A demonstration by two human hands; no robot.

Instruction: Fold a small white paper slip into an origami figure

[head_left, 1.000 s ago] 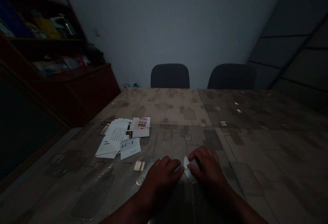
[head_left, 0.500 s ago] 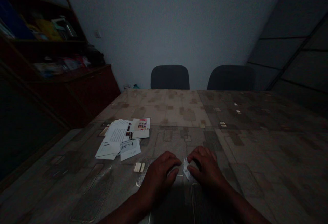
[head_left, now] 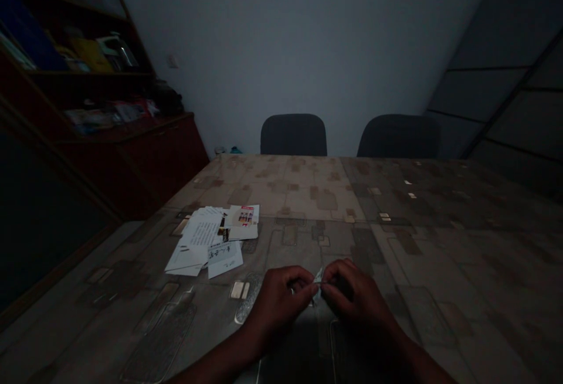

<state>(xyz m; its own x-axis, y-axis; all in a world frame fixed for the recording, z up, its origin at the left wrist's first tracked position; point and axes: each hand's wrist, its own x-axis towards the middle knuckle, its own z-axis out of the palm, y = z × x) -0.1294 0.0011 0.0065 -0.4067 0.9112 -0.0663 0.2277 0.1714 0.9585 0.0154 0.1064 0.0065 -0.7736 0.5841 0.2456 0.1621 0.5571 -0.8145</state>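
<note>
A small, crumpled piece of white paper (head_left: 318, 277) is pinched between my two hands above the near part of the table. My left hand (head_left: 284, 295) has thumb and forefinger closed at the paper's left side. From the other side, my right hand (head_left: 355, 291) grips it between thumb and fingertips. Both hands' fingertips nearly meet, so much of the paper is hidden. To the left lies a loose pile of white cards and printed papers (head_left: 197, 231), some with dark writing; one card (head_left: 245, 215) has a red strip and small pictures.
A patterned cloth (head_left: 308, 187) covers the large table. Two dark chairs (head_left: 294, 135) (head_left: 399, 136) stand along its far edge, before a pale wall. On the left is a reddish-brown cabinet (head_left: 162, 149) whose shelves hold assorted items. The room is dim.
My left hand has come in to the right, and its thumb and forefinger have closed on the paper. My right hand keeps its grip. The view has shifted slightly.
</note>
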